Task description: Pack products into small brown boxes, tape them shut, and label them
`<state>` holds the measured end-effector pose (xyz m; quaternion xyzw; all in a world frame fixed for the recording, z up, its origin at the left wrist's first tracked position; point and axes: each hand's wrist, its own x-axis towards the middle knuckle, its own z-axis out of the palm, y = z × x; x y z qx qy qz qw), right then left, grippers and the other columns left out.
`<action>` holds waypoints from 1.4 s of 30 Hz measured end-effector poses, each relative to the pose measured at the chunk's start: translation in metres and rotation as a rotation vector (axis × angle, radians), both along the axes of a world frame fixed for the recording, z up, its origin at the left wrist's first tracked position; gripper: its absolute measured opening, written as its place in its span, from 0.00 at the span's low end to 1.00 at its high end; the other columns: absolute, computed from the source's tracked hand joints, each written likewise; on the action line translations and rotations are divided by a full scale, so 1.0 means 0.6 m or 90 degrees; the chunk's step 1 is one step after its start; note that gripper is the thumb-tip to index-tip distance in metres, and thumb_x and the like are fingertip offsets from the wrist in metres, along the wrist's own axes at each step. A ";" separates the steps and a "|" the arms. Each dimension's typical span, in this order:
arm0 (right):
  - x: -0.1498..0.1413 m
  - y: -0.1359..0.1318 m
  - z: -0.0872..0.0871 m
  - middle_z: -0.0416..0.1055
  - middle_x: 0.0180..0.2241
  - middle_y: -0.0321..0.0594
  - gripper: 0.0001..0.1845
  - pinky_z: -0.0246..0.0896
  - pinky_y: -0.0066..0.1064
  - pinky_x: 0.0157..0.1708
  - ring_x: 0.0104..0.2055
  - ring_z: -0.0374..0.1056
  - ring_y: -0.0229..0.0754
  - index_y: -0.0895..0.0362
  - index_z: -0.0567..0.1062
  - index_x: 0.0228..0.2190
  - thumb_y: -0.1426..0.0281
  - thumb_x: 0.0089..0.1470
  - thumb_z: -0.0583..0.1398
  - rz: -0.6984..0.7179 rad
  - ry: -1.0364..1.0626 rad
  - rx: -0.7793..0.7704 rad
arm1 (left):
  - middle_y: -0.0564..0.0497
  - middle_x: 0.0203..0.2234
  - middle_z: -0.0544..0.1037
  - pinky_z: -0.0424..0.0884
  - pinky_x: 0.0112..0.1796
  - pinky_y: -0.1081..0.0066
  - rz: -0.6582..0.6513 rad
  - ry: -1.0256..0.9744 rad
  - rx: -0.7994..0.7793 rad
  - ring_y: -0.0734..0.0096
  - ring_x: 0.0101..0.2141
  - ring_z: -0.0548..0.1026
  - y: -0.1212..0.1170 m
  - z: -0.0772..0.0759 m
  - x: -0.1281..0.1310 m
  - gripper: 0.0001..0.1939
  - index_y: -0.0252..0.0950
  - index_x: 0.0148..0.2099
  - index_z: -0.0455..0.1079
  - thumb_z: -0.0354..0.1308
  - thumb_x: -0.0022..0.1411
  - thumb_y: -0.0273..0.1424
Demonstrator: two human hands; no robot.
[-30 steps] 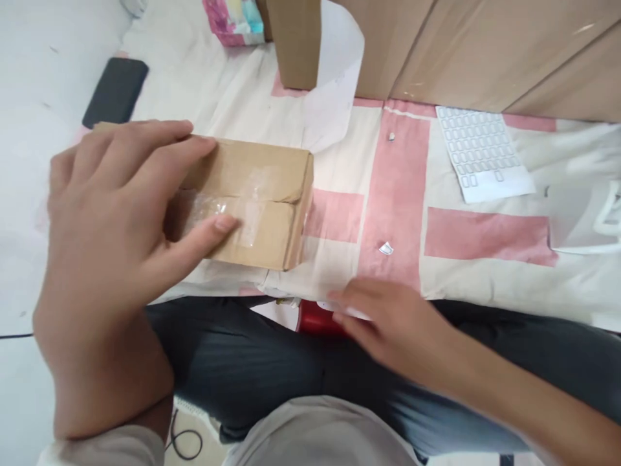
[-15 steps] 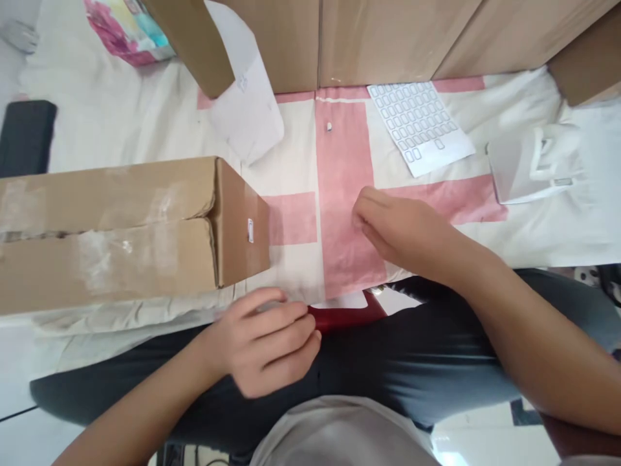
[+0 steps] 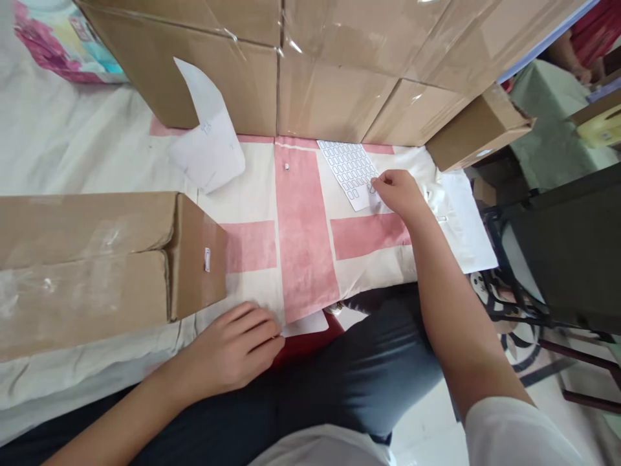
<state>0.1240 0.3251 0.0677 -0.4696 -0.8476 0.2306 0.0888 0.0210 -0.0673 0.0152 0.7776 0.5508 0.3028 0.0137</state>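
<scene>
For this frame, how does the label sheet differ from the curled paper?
The label sheet lies flat, while the curled paper bends upward at its far end. The label sheet carries rows of outlined labels; the curled paper looks mostly blank, with a small mark. The right hand is at the label sheet's right side; neither hand is at the curled paper. Both are white and on the patterned cloth.

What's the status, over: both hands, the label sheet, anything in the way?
Right hand at near right corner of label sheet. Left hand at edge of cloth, close to taped box. Stacked boxes close behind label sheet.
</scene>
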 end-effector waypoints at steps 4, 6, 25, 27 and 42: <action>-0.001 -0.008 -0.006 0.62 0.23 0.36 0.13 0.54 0.35 0.30 0.27 0.57 0.39 0.54 0.66 0.21 0.67 0.54 0.61 0.028 0.002 -0.051 | 0.48 0.35 0.79 0.69 0.42 0.60 -0.007 0.002 -0.013 0.64 0.39 0.73 -0.003 -0.009 0.001 0.07 0.34 0.43 0.74 0.60 0.62 0.22; -0.003 -0.012 -0.013 0.64 0.23 0.36 0.12 0.54 0.34 0.30 0.27 0.58 0.39 0.55 0.66 0.21 0.68 0.52 0.62 0.044 -0.015 -0.051 | 0.48 0.36 0.79 0.68 0.42 0.60 -0.011 -0.015 -0.032 0.63 0.39 0.73 -0.005 -0.012 0.001 0.08 0.34 0.44 0.74 0.60 0.62 0.23; 0.001 -0.010 -0.021 0.72 0.29 0.40 0.07 0.56 0.33 0.31 0.30 0.63 0.41 0.55 0.73 0.28 0.66 0.55 0.61 0.059 -0.005 -0.024 | 0.49 0.33 0.77 0.65 0.39 0.62 0.000 0.019 -0.043 0.64 0.37 0.70 0.000 -0.014 -0.001 0.04 0.36 0.40 0.72 0.59 0.62 0.25; -0.001 -0.007 -0.027 0.74 0.32 0.42 0.03 0.57 0.34 0.34 0.33 0.65 0.43 0.56 0.73 0.28 0.70 0.53 0.60 0.090 -0.045 -0.007 | 0.49 0.33 0.77 0.64 0.39 0.62 -0.001 0.025 -0.046 0.65 0.37 0.70 0.001 -0.014 -0.001 0.04 0.36 0.41 0.72 0.58 0.63 0.24; -0.016 -0.011 0.019 0.76 0.38 0.49 0.11 0.62 0.45 0.46 0.49 0.66 0.57 0.56 0.77 0.34 0.76 0.59 0.54 0.095 -0.023 0.190 | 0.49 0.31 0.75 0.64 0.37 0.65 0.011 0.016 -0.041 0.67 0.35 0.69 0.009 0.000 0.003 0.04 0.35 0.38 0.72 0.57 0.63 0.23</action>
